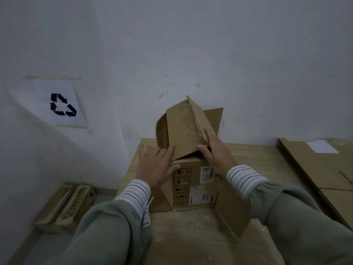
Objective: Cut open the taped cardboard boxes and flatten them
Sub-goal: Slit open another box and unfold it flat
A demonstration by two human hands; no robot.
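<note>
- While the brown cardboard box (193, 186) with printed labels stands mid-frame on the pale wooden surface (267, 163), its top flaps are raised.
- Left hand (156, 169): flat, fingers straight, pressing the box's left corner.
- Right hand (215, 152): grip pinching the taped brown flap (183, 129).
- Flattened brown cardboard sheet (324, 173) lies at right.

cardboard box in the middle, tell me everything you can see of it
The cardboard box is brown corrugated card, standing on the wooden table near the wall. Its top is open: flaps stick up and outward, one with clear tape remnants and a torn edge. The near side bears black handling symbols and white barcode labels. A bottom flap splays out toward the viewer. The left hand rests against its left corner; the right hand holds the raised flap.
</note>
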